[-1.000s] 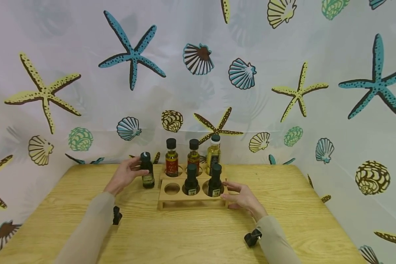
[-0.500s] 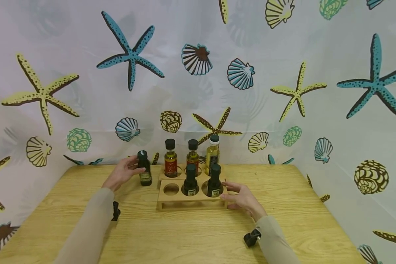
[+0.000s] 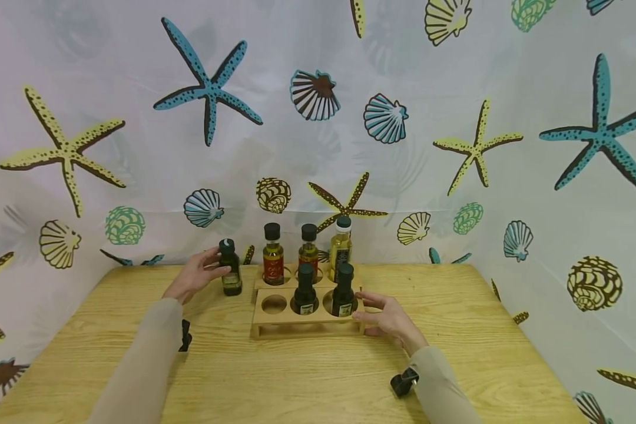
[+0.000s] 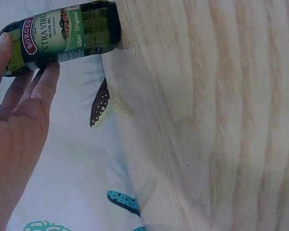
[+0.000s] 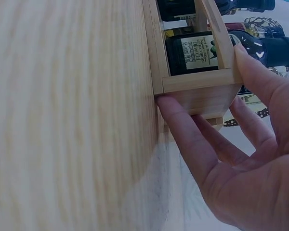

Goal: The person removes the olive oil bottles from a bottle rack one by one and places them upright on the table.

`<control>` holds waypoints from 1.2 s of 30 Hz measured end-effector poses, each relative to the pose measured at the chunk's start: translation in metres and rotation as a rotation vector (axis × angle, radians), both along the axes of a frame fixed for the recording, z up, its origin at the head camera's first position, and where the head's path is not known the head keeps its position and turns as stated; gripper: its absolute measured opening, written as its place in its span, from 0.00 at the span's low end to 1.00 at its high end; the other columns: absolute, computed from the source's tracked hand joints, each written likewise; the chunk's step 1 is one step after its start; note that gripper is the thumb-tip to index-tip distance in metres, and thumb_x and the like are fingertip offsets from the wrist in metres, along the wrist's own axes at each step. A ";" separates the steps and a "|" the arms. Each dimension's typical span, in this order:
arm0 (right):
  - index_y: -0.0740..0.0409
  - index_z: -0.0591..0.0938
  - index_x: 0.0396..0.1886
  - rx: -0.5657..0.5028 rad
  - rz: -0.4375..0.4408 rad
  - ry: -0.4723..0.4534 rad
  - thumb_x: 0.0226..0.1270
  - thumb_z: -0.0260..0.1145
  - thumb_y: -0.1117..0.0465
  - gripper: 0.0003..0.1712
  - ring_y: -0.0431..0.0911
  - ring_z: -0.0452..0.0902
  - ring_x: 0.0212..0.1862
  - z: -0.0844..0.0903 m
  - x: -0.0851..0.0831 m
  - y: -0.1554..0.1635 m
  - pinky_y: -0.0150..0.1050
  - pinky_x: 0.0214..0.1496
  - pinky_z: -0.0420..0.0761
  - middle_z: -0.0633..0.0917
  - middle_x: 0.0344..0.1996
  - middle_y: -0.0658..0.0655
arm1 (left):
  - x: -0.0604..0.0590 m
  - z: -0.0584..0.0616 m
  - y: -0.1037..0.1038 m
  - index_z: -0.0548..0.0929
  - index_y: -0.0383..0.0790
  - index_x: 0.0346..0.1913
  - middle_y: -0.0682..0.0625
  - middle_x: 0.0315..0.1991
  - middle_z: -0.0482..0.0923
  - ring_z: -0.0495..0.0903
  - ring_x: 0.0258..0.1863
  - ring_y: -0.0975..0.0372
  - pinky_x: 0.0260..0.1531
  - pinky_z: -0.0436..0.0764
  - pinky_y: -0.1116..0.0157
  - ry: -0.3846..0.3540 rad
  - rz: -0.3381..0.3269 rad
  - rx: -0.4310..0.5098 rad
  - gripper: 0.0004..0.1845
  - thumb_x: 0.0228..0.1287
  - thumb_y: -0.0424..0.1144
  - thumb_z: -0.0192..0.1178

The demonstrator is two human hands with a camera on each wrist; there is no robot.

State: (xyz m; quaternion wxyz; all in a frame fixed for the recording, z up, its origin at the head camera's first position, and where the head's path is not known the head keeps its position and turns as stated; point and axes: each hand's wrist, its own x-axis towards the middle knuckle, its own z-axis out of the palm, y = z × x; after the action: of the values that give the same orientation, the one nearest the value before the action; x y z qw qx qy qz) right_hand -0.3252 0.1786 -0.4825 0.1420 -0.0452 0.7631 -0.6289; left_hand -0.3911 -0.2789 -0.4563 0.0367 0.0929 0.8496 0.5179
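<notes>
From my head view, a white curtain (image 3: 307,147) printed with starfish and shells is the widest thing, rising along twelve o'clock. Below it I have a wooden table (image 3: 286,377). A two-step wooden rack (image 3: 310,319) stands near its middle, and I take the clock from there.

The right hand (image 3: 391,319) is just past three o'clock, fingers spread, thumb and fingertips resting on the rack's end. The left hand (image 3: 193,275) is out toward nine, thumb and fingers pinching a small green bottle (image 3: 232,274) at ten o'clock, beside the rack; I cannot tell whether its base touches the table.

Two red-labelled bottles (image 3: 273,262) fill the back step at eleven and twelve, with a yellow oil bottle (image 3: 340,244) at one. Two dark bottles (image 3: 304,297) stand in the front step, at centre and three, partly blocking my sight of those behind. A round hole (image 3: 274,304) shows at nine.
</notes>
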 end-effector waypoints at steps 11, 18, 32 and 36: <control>0.48 0.75 0.68 -0.003 -0.002 0.005 0.61 0.73 0.59 0.34 0.62 0.68 0.68 0.002 0.000 0.000 0.50 0.47 0.86 0.66 0.71 0.66 | 0.003 -0.002 0.002 0.42 0.38 0.79 0.29 0.76 0.45 0.50 0.74 0.36 0.68 0.61 0.40 0.011 -0.001 0.030 0.45 0.72 0.44 0.58; 0.48 0.75 0.68 -0.008 0.007 0.007 0.60 0.74 0.57 0.35 0.63 0.68 0.68 -0.002 -0.001 0.000 0.50 0.47 0.86 0.66 0.71 0.67 | 0.004 -0.004 0.003 0.42 0.37 0.79 0.29 0.76 0.45 0.50 0.75 0.37 0.68 0.61 0.40 0.013 -0.008 0.051 0.44 0.72 0.42 0.58; 0.47 0.75 0.68 -0.017 0.008 -0.002 0.60 0.73 0.57 0.35 0.62 0.69 0.67 -0.002 0.000 0.001 0.50 0.48 0.85 0.65 0.71 0.66 | 0.010 -0.001 0.008 0.44 0.47 0.80 0.34 0.77 0.49 0.54 0.74 0.38 0.66 0.64 0.40 0.098 0.042 0.064 0.45 0.70 0.41 0.60; 0.48 0.75 0.68 -0.016 0.015 0.000 0.61 0.73 0.58 0.35 0.63 0.69 0.67 0.000 0.001 0.001 0.51 0.49 0.85 0.65 0.72 0.67 | 0.014 0.001 0.011 0.47 0.49 0.80 0.34 0.75 0.53 0.58 0.72 0.38 0.65 0.67 0.39 0.129 0.084 0.102 0.44 0.69 0.41 0.62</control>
State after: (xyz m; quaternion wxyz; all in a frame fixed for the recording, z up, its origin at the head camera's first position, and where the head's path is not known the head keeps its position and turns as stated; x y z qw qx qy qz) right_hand -0.3246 0.1796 -0.4826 0.1465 -0.0521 0.7576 -0.6339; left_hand -0.3771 -0.2679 -0.4558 -0.0449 0.0921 0.8258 0.5545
